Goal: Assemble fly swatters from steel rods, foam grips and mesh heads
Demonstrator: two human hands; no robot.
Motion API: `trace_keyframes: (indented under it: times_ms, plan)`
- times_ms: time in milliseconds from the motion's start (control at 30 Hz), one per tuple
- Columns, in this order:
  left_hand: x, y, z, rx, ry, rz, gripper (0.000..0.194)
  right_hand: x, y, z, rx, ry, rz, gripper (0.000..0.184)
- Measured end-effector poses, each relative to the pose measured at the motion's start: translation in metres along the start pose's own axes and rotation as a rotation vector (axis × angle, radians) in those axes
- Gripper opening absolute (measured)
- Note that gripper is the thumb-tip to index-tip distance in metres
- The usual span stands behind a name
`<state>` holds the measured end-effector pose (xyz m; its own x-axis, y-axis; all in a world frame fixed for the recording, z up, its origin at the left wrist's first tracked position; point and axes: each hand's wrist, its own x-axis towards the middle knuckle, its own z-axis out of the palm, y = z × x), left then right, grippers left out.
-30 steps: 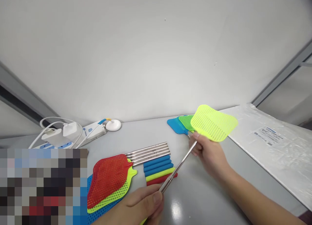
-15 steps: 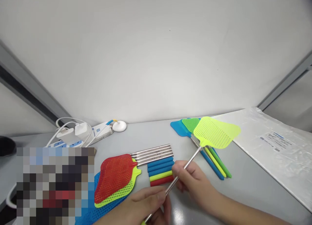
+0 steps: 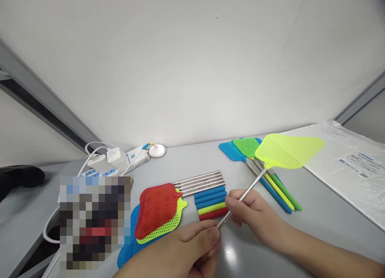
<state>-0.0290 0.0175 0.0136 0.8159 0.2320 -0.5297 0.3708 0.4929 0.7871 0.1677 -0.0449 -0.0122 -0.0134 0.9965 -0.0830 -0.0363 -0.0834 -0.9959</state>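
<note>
Left hand and right hand are pinching one yellow swatter! One red head is covering one yellow head; grey table is meeting white wall.

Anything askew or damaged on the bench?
No visible damage or spills; the held swatter looks intact where visible. Only the red head lies askew over a yellow head and a blue head, whereas the rods and grips lie in neat rows.
</note>
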Motion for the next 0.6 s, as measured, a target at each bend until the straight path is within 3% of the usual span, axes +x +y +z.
trace_keyframes:
  times_ms: [100,167,333,433,600]
  plan:
    - [-0.011,0.013,-0.005,0.363,0.164,0.008,0.041,0.009,-0.002,-0.018,0.081,0.151,-0.054,0.045]
    - [-0.017,0.018,-0.008,0.616,0.302,0.095,0.039,0.016,-0.006,-0.032,0.167,0.265,-0.082,0.046]
    - [-0.019,0.008,-0.015,1.138,0.623,0.292,0.029,0.024,-0.024,-0.058,0.218,0.479,-0.153,0.052]
    - [-0.017,0.005,-0.017,1.326,0.694,0.278,0.027,0.022,-0.031,-0.063,0.212,0.517,-0.209,0.05]
    - [-0.017,0.018,-0.017,1.502,0.638,0.193,0.028,0.02,-0.036,-0.067,0.271,0.565,-0.255,0.048]
